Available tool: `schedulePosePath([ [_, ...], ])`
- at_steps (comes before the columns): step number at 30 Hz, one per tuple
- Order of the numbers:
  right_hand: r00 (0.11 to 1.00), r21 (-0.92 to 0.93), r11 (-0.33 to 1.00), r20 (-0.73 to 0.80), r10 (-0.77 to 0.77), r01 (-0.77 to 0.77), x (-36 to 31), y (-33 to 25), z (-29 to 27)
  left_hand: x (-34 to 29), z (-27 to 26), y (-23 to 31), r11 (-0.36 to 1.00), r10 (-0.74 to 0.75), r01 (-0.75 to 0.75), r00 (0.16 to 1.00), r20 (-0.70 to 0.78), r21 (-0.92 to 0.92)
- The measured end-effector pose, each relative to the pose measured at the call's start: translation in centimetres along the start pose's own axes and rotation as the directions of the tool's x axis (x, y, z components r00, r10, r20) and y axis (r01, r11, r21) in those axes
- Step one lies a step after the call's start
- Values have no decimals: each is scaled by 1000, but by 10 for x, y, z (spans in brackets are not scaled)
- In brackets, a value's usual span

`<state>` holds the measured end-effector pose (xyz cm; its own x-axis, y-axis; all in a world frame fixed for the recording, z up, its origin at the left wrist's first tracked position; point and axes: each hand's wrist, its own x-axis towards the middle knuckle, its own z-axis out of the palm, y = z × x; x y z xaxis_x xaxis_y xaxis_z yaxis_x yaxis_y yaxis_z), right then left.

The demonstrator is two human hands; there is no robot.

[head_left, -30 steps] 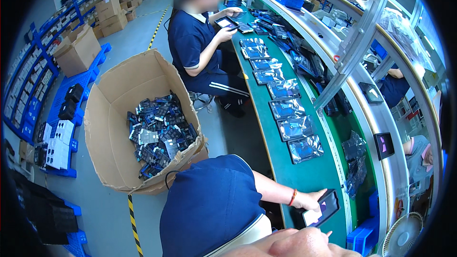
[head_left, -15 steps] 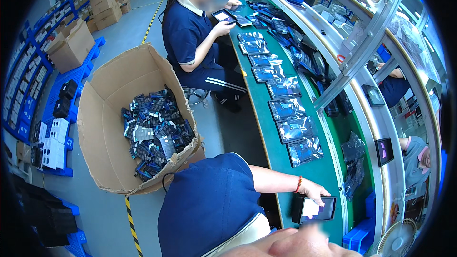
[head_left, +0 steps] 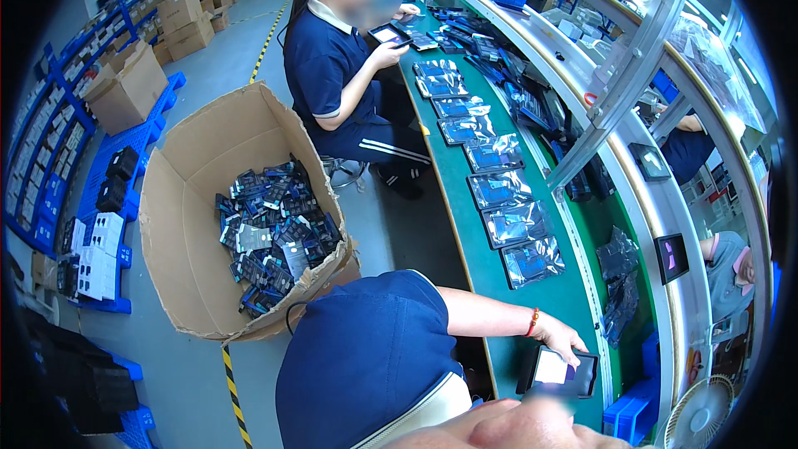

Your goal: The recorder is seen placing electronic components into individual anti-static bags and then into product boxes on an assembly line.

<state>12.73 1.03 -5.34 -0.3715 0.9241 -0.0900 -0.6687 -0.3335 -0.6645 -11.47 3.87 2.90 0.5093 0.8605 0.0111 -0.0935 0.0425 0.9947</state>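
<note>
Half-curling, your left hand (head_left: pixel 559 334) touches the black box (head_left: pixel 586 374), pinch I cannot tell; green table (head_left: pixel 532 308) beneath, carton (head_left: pixel 187 216) at left.

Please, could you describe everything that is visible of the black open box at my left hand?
The black box is shallow and rectangular, with raised walls, seemingly stiff plastic or card. It sits open on the green table, a white rectangle and purple patch inside. The left hand's fingers reach over its far wall; their grip is unclear. Its near edge is partly hidden.
</note>
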Motion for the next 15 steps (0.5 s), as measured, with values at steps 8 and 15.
schedulePosePath([
  [8,997,-62,995,41,-72,74,14,-3,-17,1,73,22,550,301,3,932,-202,835],
  [15,990,-124,984,76,-120,129,22,-10,-30,24,89,1,451,178,112,961,-212,885],
])
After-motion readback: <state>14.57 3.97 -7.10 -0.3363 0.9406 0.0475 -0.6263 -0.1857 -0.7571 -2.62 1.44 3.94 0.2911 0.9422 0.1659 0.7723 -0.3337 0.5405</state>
